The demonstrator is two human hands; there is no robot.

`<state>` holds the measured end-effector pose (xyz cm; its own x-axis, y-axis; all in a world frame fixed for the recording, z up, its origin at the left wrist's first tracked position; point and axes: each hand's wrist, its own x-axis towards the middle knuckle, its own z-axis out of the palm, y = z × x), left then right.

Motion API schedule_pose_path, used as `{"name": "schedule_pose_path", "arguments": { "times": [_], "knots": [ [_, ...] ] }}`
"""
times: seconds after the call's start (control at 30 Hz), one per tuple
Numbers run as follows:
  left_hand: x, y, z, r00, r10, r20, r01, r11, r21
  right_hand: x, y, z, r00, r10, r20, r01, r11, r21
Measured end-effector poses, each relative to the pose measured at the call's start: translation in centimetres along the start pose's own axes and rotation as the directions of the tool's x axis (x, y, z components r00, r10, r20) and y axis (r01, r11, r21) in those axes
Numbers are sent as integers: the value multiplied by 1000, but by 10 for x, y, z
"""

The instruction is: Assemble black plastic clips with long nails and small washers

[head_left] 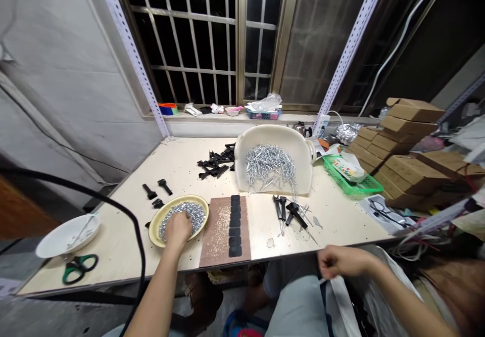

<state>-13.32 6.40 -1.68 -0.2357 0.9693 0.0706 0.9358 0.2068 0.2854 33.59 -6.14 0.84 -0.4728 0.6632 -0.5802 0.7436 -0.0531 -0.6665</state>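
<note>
Table (182,170), yellow dish (154,227) of silvery bits (197,212)

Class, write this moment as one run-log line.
left hand: in yellow dish of small metal parts | right hand: grips white bag below table edge | brown board: column of black pieces

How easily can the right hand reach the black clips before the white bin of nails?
Probably yes: the right hand sits at the table edge, and only loose nails lie between it and the black clips. It does pinch a white bag, though.
</note>
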Motion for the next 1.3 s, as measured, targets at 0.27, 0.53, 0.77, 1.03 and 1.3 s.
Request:
{"name": "schedule_pose_path", "arguments": {
  "times": [0.27,0.53,0.77,1.03,1.3],
  "knots": [
    [-3,6,-5,994,-71,-86,71,997,-3,4,10,-27,785,-260,-562,-49,879,-475],
    [-32,22,-17,963,-252,-90,74,575,-815,68,10,-66,788,-612,62,314,314,-896],
    [-79,78,-11,976,-31,216,203,-228,-952,85,-37,-65,523,-852,-39,332,245,-911],
    [-114,119,4,961,85,264,270,-505,-820,84,-144,17,519,-774,-362,306,564,-767],
    [-119,115,5,987,45,153,156,-471,-868,86,-159,27,482,-775,-410,259,573,-778]
  ]
}}
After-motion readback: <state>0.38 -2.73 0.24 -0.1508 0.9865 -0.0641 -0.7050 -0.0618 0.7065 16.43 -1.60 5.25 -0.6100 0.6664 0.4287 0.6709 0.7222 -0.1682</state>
